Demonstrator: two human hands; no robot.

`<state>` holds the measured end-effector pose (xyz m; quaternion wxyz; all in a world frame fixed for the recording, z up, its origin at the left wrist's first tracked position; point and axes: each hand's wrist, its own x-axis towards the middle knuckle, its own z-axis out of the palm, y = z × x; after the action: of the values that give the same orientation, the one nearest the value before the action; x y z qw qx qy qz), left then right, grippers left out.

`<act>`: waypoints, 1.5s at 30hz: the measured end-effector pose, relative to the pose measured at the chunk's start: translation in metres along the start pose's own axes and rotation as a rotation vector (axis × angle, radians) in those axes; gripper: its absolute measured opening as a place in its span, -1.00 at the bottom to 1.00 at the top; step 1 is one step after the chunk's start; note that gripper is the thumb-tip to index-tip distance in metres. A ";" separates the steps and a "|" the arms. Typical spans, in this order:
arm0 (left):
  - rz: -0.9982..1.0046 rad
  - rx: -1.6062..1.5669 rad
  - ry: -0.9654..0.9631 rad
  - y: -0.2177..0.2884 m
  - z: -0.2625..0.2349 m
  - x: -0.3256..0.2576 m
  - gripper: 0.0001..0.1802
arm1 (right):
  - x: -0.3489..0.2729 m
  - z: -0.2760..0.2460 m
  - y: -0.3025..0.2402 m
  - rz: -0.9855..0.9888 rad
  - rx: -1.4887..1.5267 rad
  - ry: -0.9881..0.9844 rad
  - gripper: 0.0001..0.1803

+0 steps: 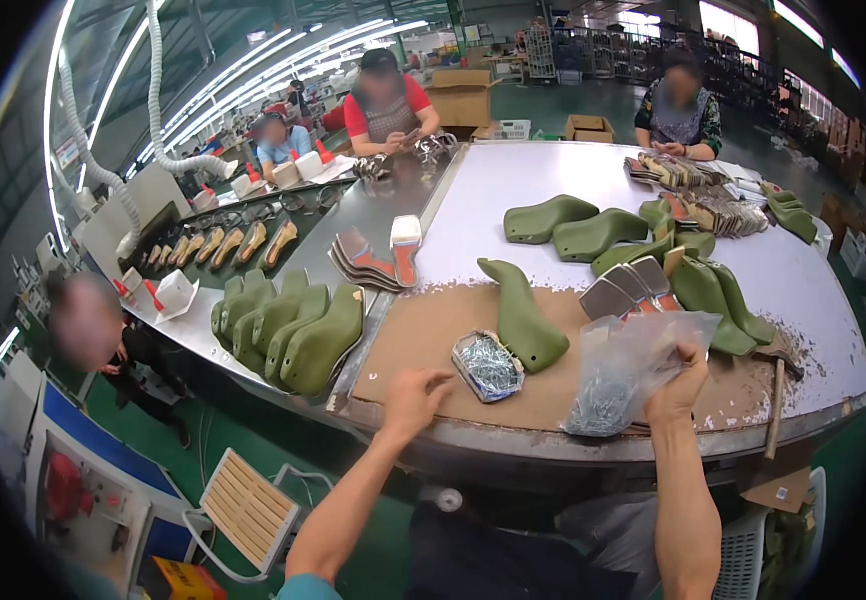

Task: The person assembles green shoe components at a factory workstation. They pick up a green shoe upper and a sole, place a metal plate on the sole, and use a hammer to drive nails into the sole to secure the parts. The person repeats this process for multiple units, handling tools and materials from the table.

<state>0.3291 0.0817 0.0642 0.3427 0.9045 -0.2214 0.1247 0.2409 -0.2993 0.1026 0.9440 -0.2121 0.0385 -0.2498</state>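
My right hand [677, 386] grips the upper side of a clear plastic bag [621, 362], which hangs over the table's near edge with a clump of small metal nails [598, 405] in its bottom corner. My left hand [417, 402] holds nothing, its fingers apart and pointing right. Just right of it sits a small open container [489, 366] heaped with the same kind of nails. Behind that container lies a green shoe last [523, 315]. Beyond the bag, a fanned stack of grey and orange insoles [625, 288] is partly hidden by the plastic.
Several green shoe lasts [293, 335] stand in a row at left, with more [603, 232] at the back right. A hammer [777, 395] lies at the right edge. Stacked insoles [378, 258] rest behind. A wooden-slatted chair [249, 505] stands lower left; co-workers stand across the table.
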 end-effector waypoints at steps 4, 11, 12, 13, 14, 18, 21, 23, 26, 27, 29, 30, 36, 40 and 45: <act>0.100 -0.029 -0.151 -0.012 0.004 0.025 -0.81 | -0.007 0.007 -0.004 0.018 0.023 0.019 -0.60; 0.230 0.173 -0.335 -0.005 -0.004 0.047 -0.83 | -0.003 -0.004 -0.008 -0.010 -0.008 0.040 -0.60; 0.237 0.246 -0.379 0.000 -0.004 0.049 -0.83 | -0.004 -0.004 -0.008 -0.020 -0.014 0.051 -0.59; 0.246 0.321 -0.417 0.005 -0.006 0.051 -0.82 | -0.004 -0.003 -0.008 -0.021 -0.008 0.049 -0.59; 0.274 0.337 -0.371 0.005 -0.004 0.048 -0.81 | -0.005 -0.001 -0.008 -0.022 -0.002 0.046 -0.59; 0.347 0.392 -0.284 -0.008 0.003 0.030 -0.77 | -0.008 0.005 -0.007 -0.010 0.016 0.037 -0.59; 0.356 0.399 -0.282 -0.009 0.001 0.026 -0.77 | -0.010 0.008 -0.007 0.004 0.028 0.052 -0.63; 0.239 0.317 -0.287 -0.008 -0.002 0.027 -0.79 | -0.009 0.007 -0.008 0.001 0.030 0.059 -0.65; 0.048 0.106 -0.280 -0.006 -0.007 0.030 -0.82 | -0.008 0.003 -0.008 0.009 0.053 0.047 -0.69; 0.095 0.062 -0.259 -0.005 -0.008 0.033 -0.83 | -0.007 0.000 -0.008 0.011 0.057 0.041 -0.68; 0.170 0.026 -0.249 0.001 -0.009 0.037 -0.83 | -0.004 -0.003 -0.010 0.014 0.055 0.031 -0.66; 0.204 0.036 -0.264 0.003 -0.008 0.040 -0.83 | -0.005 -0.003 -0.011 0.013 0.047 0.040 -0.67; 0.277 0.042 -0.090 0.011 -0.001 0.044 -0.80 | -0.011 0.009 -0.013 0.010 0.028 0.054 -0.76; 0.465 0.171 -0.100 0.001 -0.004 0.057 -0.80 | -0.008 0.009 -0.011 0.020 0.031 0.065 -0.72; 0.401 0.268 -0.160 -0.007 -0.014 0.065 -0.83 | -0.006 0.004 -0.012 -0.004 -0.030 0.110 -0.71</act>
<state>0.3877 0.0753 0.0950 0.1694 0.8868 -0.4043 0.1466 0.2311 -0.3040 0.1107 0.9368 -0.2121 0.0935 -0.2621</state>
